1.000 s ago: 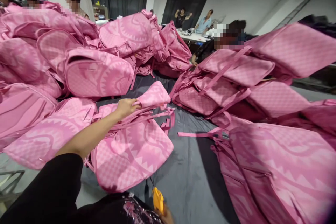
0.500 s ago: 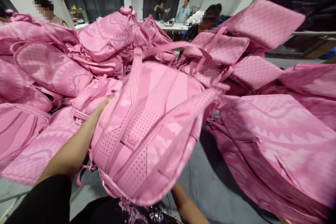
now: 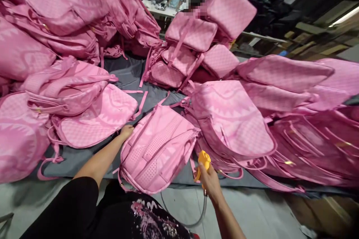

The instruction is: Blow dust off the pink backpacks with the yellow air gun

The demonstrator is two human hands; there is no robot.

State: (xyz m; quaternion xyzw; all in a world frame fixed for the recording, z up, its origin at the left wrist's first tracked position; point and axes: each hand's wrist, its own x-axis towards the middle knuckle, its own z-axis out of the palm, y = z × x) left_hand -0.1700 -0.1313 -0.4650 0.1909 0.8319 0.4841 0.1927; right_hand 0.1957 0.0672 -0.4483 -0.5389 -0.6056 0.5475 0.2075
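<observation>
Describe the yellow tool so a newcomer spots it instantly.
Find the grey-covered table piled with pink backpacks. Over its near edge, the right hand holds the yellow tool, just right of a backpack lying straps-up. Its bright yellow body, with a grey hose below, stands out against the pink around it.

1 yellow tool (image 3: 204, 159), 1 grey hose (image 3: 204, 211), over 10 pink backpacks (image 3: 161, 145)
</observation>
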